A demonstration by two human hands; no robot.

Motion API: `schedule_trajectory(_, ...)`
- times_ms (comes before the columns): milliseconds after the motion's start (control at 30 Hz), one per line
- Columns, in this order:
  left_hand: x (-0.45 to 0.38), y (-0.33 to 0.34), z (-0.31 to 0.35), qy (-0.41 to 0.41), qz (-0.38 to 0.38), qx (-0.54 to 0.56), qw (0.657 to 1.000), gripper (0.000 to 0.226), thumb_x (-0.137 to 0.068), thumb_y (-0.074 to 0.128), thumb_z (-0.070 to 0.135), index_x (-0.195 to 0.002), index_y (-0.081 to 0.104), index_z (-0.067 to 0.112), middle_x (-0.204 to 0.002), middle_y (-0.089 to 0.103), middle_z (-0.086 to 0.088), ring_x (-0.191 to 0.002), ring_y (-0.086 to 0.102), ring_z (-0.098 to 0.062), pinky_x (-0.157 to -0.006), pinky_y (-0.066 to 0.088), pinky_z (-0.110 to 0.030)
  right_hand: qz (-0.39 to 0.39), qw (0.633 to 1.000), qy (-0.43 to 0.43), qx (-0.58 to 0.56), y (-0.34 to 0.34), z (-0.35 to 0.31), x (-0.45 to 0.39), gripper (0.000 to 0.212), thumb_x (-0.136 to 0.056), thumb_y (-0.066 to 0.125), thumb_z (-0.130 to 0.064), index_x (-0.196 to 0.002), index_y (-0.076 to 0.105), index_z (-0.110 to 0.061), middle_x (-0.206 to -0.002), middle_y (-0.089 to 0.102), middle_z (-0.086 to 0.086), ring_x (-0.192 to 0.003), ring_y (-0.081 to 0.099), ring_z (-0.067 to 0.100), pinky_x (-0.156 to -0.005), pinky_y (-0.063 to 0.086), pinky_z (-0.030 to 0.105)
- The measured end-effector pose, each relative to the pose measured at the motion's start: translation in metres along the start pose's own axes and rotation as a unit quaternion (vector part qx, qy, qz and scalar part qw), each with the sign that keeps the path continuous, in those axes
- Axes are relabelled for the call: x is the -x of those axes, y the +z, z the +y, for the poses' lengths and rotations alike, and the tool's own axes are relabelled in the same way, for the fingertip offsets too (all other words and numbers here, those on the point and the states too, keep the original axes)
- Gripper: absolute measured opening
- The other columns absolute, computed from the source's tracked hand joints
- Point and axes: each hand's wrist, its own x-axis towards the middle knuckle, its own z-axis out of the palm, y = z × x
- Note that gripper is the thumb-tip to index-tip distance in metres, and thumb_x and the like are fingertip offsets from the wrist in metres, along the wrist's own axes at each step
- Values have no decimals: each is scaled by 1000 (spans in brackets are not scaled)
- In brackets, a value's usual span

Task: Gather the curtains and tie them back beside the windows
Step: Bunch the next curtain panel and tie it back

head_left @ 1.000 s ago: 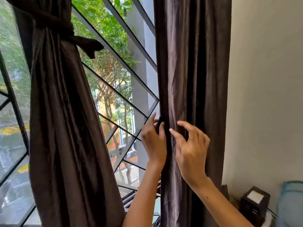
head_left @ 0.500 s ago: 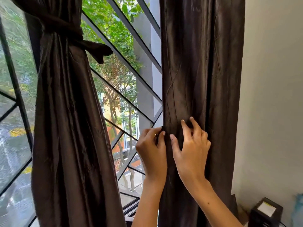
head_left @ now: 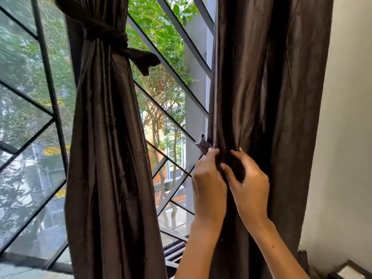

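Left dark brown satin curtain (head_left: 108,158): gathered, knotted with matching fabric tie (head_left: 112,40); done. Right dark brown satin curtain (head_left: 267,117): beside wall, untied; left hand (head_left: 209,178) pinches its edge, right hand (head_left: 248,178) curls into folds.

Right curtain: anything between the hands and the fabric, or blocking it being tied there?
Nothing visible. Both the left hand and the right hand are already on the right curtain, gripping its folds. A short tie end sticks out just above the left hand. The left curtain hangs apart, already tied.
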Motion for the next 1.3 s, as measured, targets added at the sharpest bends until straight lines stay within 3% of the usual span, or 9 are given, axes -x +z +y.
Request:
schedule_trajectory(133, 7, -2, 2, 33, 12, -6, 999, 46, -84, 54, -9, -126, 60, 9, -103, 70, -10, -95, 65, -22, -81, 54, -31, 75, 997, 15, 21, 1, -1, 2, 24, -83, 72, -22, -105, 62, -17, -102, 56, -3, -88, 59, 16, -68, 52, 33)
schedule_trajectory(233, 8, -5, -1, 23, 33, 7, 999, 50, -80, 51, -8, -124, 62, 12, -91, 70, -6, -82, 62, -19, -73, 51, -25, 91, 993, 60, -34, 0, 0, 4, 30, -83, 72, -16, -103, 49, -20, -81, 57, -11, -69, 58, 7, -60, 54, 38)
schedule_trajectory(467, 12, -8, 0, 53, 17, -43, 998, 35, -84, 49, 2, -114, 68, 6, -110, 69, -10, -93, 64, -23, -88, 45, -20, 100, 994, 37, 13, -2, 0, 7, 58, -83, 73, -26, -132, 47, -8, -137, 46, 9, -128, 44, 22, -103, 42, 34)
schedule_trajectory(567, 11, -8, 1, 35, 17, -52, 998, 36, -81, 53, -7, -111, 69, 4, -107, 70, -8, -93, 65, -24, -85, 46, -23, 86, 993, 53, -62, -9, 0, 5, 69, -79, 77, -24, -137, 43, -10, -120, 58, 1, -103, 59, 11, -86, 50, 23)
schedule_trajectory(800, 18, -8, 14, 28, 50, -14, 998, 22, -86, 61, 23, -101, 72, 12, -87, 71, 5, -78, 58, -11, -69, 50, -24, 68, 997, -23, 35, -11, -19, 14, 12, -86, 64, -13, -88, 53, -11, -81, 52, -2, -70, 55, 19, -52, 47, 35)
schedule_trajectory(900, 21, -11, 23, 21, 52, 10, 998, 27, -83, 63, 35, -94, 73, 13, -81, 70, 6, -77, 59, -10, -68, 46, -18, 78, 994, -31, 74, -11, -27, 14, 11, -89, 41, -19, -81, 46, -14, -70, 48, -2, -63, 49, 17, -46, 37, 30)
schedule_trajectory(1000, 22, -13, 25, -6, 59, 18, 998, 20, -80, 69, 27, -94, 74, 14, -82, 71, 4, -78, 63, -10, -71, 47, -16, 51, 995, -47, 74, -11, -24, 19, 8, -88, 44, -20, -87, 48, -13, -71, 53, -2, -64, 53, 19, -47, 38, 30)
schedule_trajectory(1133, 22, -16, 25, -30, 75, 35, 996, 20, -81, 67, 20, -98, 74, 13, -84, 73, 3, -79, 67, -11, -71, 55, -27, -86, 992, -18, -91, -18, -9, 21, 16, -82, 63, -28, -88, 49, -21, -78, 59, -6, -71, 58, 13, -57, 45, 28)
schedule_trajectory(1300, 21, -27, 26, -41, 104, 28, 993, 14, -77, 75, 15, -92, 76, 15, -82, 71, 9, -79, 67, -7, -75, 51, -25, -177, 925, 73, -328, -43, -1, 8, 28, -78, 77, -31, -78, 65, -6, -70, 63, -7, -69, 58, 4, -67, 46, 18)
